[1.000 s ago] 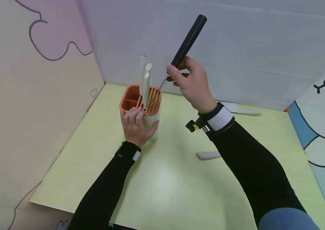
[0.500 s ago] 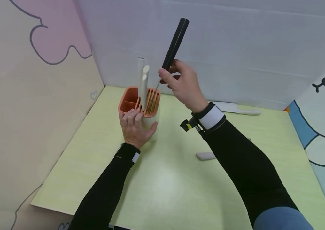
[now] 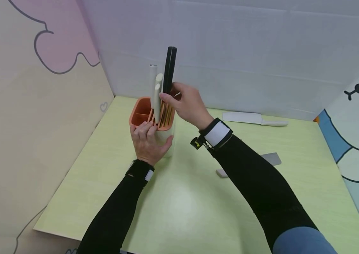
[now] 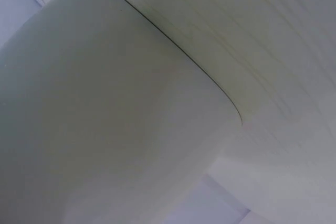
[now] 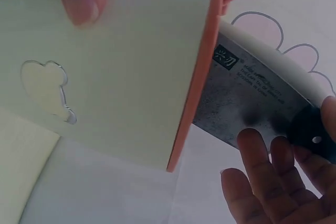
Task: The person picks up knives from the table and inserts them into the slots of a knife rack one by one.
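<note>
Our right hand (image 3: 188, 106) grips the black handle of a knife (image 3: 168, 70), fingers curled around its lower part. A second ago this knife was high and tilted to the right, with only the tip at the slots; now it stands nearly upright and much lower, and most of the blade is inside one slot of the knife holder (image 3: 166, 132). In the right wrist view we see a part of the steel blade (image 5: 247, 106) outside, next to the orange rim (image 5: 197, 82), so we judge the knife is not fully down.

Our left hand (image 3: 149, 141) holds the pale front wall of the holder, fingers over the rim, in the same place as before. The holder has not moved on the green table (image 3: 179, 204). Two white handles (image 3: 156, 93) stand in the slots just beside the black one.

Farther right, a white cleaver (image 3: 252, 118) lies near the back wall. Another white-handled knife (image 3: 269, 158) lies partly hidden behind our right sleeve.
</note>
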`<state>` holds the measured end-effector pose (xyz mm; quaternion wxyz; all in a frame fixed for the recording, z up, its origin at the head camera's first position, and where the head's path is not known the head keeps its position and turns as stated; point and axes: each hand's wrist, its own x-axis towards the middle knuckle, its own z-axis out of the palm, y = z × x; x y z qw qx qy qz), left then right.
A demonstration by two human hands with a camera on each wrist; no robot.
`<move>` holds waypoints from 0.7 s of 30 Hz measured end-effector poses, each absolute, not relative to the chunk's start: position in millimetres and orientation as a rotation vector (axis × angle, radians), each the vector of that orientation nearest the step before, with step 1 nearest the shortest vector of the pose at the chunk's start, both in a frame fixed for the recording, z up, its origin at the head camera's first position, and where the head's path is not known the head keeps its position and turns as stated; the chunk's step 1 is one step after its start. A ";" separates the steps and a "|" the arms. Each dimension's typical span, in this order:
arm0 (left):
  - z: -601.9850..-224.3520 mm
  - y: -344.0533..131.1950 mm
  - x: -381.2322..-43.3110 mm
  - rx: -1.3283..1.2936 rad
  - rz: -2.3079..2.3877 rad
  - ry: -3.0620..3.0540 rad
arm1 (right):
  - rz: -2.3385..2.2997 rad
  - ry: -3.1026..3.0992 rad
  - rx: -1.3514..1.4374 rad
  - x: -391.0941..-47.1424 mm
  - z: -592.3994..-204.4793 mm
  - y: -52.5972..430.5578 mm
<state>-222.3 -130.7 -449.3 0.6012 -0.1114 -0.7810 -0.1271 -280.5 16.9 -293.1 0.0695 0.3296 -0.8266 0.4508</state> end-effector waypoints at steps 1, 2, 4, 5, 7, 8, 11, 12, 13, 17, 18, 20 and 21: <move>-449.3 -130.8 -222.0 -0.258 -0.295 -1.808 | 1.350 -2.501 0.987 -281.0 -295.0 16.5; -449.1 -130.8 -221.7 -0.258 -0.295 -1.807 | 1.345 -2.514 0.981 -281.5 -296.8 16.2; -449.1 -130.8 -221.2 -0.257 -0.294 -1.804 | 1.337 -2.539 0.972 -282.0 -299.9 16.0; -449.0 -130.7 -221.0 -0.257 -0.293 -1.802 | 1.333 -2.549 0.967 -282.3 -301.4 16.0; -448.9 -130.6 -220.6 -0.256 -0.294 -1.802 | 1.330 -2.572 0.955 -282.8 -304.4 16.3; -448.8 -130.6 -220.5 -0.256 -0.294 -1.801 | 1.328 -2.585 0.949 -282.8 -305.7 16.4; -449.0 -130.7 -220.3 -0.256 -0.295 -1.798 | 1.319 -2.619 0.931 -283.3 -309.8 16.6; -449.0 -130.9 -220.3 -0.256 -0.295 -1.798 | 1.318 -2.627 0.926 -283.5 -311.2 16.5; -449.0 -131.0 -220.2 -0.257 -0.294 -1.797 | 1.317 -2.632 0.924 -283.8 -312.3 16.3; -449.3 -131.9 -219.7 -0.256 -0.287 -1.804 | 1.310 -2.638 0.924 -285.7 -317.2 14.6; -449.3 -132.2 -219.5 -0.256 -0.286 -1.808 | 1.305 -2.640 0.925 -286.2 -318.5 14.0; -449.4 -132.7 -219.1 -0.257 -0.282 -1.812 | 1.293 -2.646 0.926 -287.3 -321.5 12.8; -449.6 -132.7 -219.0 -0.257 -0.280 -1.813 | 1.291 -2.653 0.926 -287.9 -323.1 12.1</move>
